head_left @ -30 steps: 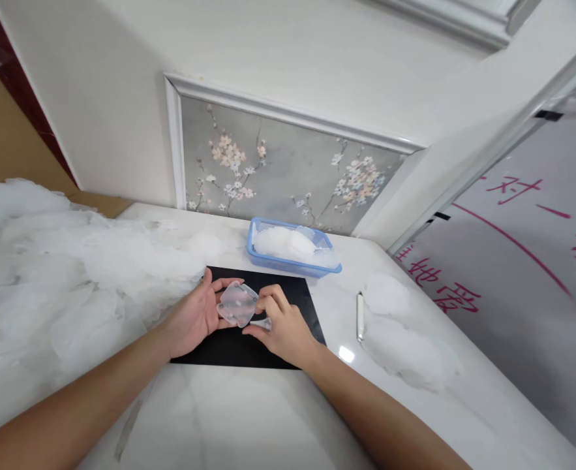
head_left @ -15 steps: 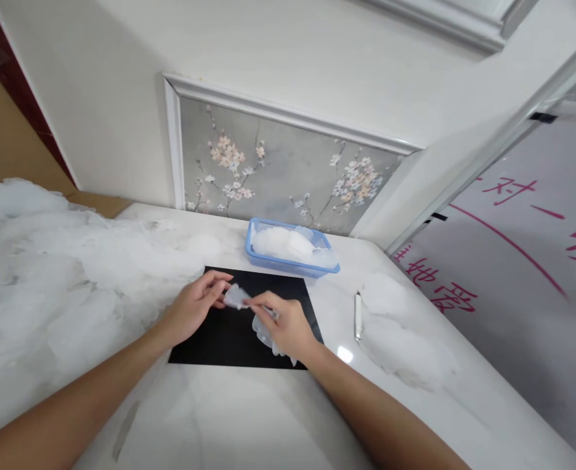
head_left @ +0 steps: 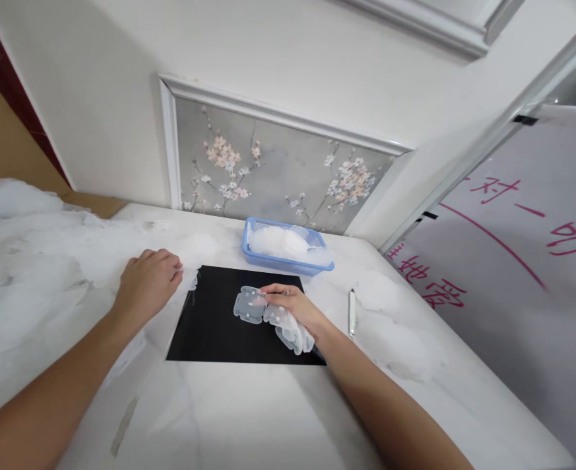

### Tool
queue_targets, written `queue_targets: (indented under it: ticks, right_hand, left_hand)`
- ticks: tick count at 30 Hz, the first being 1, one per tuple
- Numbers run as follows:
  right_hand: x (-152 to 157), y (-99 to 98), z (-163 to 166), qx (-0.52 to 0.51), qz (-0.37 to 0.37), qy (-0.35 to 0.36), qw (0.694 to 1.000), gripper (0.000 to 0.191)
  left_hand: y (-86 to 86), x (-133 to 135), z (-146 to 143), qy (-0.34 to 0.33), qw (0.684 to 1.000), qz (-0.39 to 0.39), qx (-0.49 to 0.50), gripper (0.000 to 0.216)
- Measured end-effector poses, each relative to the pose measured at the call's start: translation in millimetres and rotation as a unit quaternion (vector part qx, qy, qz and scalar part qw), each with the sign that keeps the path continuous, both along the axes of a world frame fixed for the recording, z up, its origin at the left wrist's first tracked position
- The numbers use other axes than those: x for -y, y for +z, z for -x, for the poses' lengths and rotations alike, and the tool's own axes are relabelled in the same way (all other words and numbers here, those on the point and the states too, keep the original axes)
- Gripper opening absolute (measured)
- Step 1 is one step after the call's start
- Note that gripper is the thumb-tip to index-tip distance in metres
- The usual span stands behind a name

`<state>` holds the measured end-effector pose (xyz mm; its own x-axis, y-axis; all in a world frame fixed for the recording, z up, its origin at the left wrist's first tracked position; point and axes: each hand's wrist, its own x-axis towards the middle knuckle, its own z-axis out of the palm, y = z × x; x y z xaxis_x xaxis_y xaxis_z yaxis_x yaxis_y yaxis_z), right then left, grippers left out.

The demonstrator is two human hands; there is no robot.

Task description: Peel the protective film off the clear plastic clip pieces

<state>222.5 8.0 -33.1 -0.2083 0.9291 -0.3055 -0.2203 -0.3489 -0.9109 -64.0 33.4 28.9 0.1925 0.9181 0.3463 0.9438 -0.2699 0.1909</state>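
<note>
My right hand (head_left: 292, 305) is closed on several thin, frosted clear plastic pieces (head_left: 292, 336) with scalloped edges and small round dots. One flat, squarish piece (head_left: 251, 305) sticks out to the left from its fingertips, over a black mat (head_left: 209, 326). My left hand (head_left: 148, 284) is back down, fingers curled, at the edge of a big heap of translucent plastic pieces (head_left: 82, 261). A small clear plastic piece (head_left: 192, 281) shows at its fingertips, by the mat's upper left corner; the grip itself is mostly hidden.
Behind the mat stands a blue basket (head_left: 288, 266) with white translucent pieces inside. A white-handled slim tool (head_left: 351, 313) lies right of the mat, beside more translucent pieces (head_left: 400, 339). A flower-patterned wall panel (head_left: 278, 163) and a whiteboard (head_left: 513, 294) border the marble-look table.
My left hand has moved left, away from my right hand, to the heap's edge. My right hand has turned slightly, and the squarish piece now lies flat to view.
</note>
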Motion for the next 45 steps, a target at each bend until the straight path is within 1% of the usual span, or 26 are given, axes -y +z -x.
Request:
queue_targets:
  ticks: [4,6,8,9,11,12,13,15,17,18,19,22,24,26,28,30,34,36,38,39,40,41,42,43,44,45]
  right_hand:
    - [1,1.2,1,0.002,-0.002,-0.005,1.000,0.041]
    - [1,0.9,1,0.011,-0.008,-0.007,1.000,0.039]
    - [0,0.3,2,0.017,-0.013,-0.007,1.000,0.038]
    - [0,0.1,2,0.017,-0.014,-0.007,1.000,0.038]
    - [0,-0.1,3,0.015,-0.014,-0.012,1.000,0.038]
    - [1,0.1,4,0.015,-0.014,-0.017,1.000,0.038]
    - [1,0.4,4,0.016,-0.014,-0.024,0.999,0.038]
    - [3,1.4,5,0.021,-0.020,-0.038,0.999,0.036]
    - [4,2.4,5,0.039,-0.037,-0.052,0.997,0.032]
    - [4,2.7,5,0.054,-0.048,-0.058,0.996,0.031]
    - [4,2.8,5,0.070,-0.058,-0.062,0.994,0.031]
    - [4,3.0,3,0.114,-0.085,-0.064,0.988,0.039]
    - [5,3.5,3,0.150,-0.125,-0.068,0.978,0.042]
    - [6,4.0,3,0.204,-0.185,-0.077,0.958,0.039]
    - [9,4.0,4,0.266,-0.244,-0.068,0.930,0.031]
    - [13,3.2,5,0.332,-0.305,-0.032,0.892,0.026]
    - [21,2.0,9,0.451,-0.436,0.044,0.778,0.040]
    - [24,2.6,11,0.487,-0.478,0.063,0.728,0.046]
    - [26,3.7,14,0.504,-0.506,0.074,0.696,0.041]
    - [27,4.2,15,0.502,-0.516,0.074,0.690,0.034]
    - [28,4.5,16,0.490,-0.522,0.067,0.695,0.025]
    - [28,4.8,17,0.466,-0.520,0.055,0.714,0.019]
    - [28,5.0,17,0.431,-0.506,0.038,0.746,0.016]
    - [27,5.2,18,0.387,-0.476,0.022,0.789,0.015]
    - [26,5.3,17,0.339,-0.428,0.013,0.838,0.015]
    - [24,5.6,16,0.289,-0.364,0.012,0.885,0.016]
  left_hand:
    - [10.8,6,-6,-0.011,0.997,0.001,0.072,0.020]
    - [14.5,12,-14,-0.040,0.991,-0.022,0.128,0.019]
    - [13.3,21,-25,-0.072,0.979,-0.019,0.190,0.015]
    - [10.4,25,-31,-0.078,0.973,0.010,0.219,0.015]
    - [0.6,32,-43,-0.075,0.952,0.125,0.269,0.022]
    - [-5.3,35,-48,-0.067,0.933,0.181,0.305,0.024]
    - [-11.2,36,-53,-0.058,0.904,0.231,0.354,0.025]
    - [-20.6,37,-58,-0.030,0.821,0.319,0.472,0.023]
    - [-25.1,36,-60,-0.025,0.734,0.383,0.561,0.023]
    - [-25.7,34,-60,-0.031,0.699,0.405,0.589,0.026]
    - [-25.5,33,-60,-0.039,0.672,0.420,0.608,0.028]
    - [-22.6,30,-58,-0.037,0.620,0.443,0.646,0.032]
    - [-20.6,29,-57,-0.023,0.594,0.458,0.661,0.038]
    - [-19.1,29,-57,-0.021,0.574,0.475,0.667,0.045]
    - [-18.4,30,-58,-0.027,0.565,0.482,0.669,0.050]
    - [-18.4,30,-58,-0.034,0.563,0.481,0.671,0.053]
    - [-19.3,31,-56,-0.062,0.555,0.485,0.673,0.052]
    - [-19.3,33,-57,-0.075,0.550,0.490,0.672,0.051]
    - [-19.2,34,-58,-0.085,0.550,0.494,0.668,0.053]
    - [-19.1,34,-59,-0.090,0.556,0.497,0.660,0.055]
    - [-19.0,35,-60,-0.091,0.576,0.491,0.647,0.057]
    - [-18.8,34,-60,-0.090,0.617,0.475,0.622,0.058]
    - [-18.4,33,-59,-0.090,0.679,0.441,0.580,0.057]
    - [-17.7,31,-57,-0.090,0.759,0.386,0.517,0.053]
    - [-16.6,29,-53,-0.095,0.840,0.311,0.434,0.047]
    - [-15.2,26,-48,-0.099,0.910,0.223,0.335,0.040]
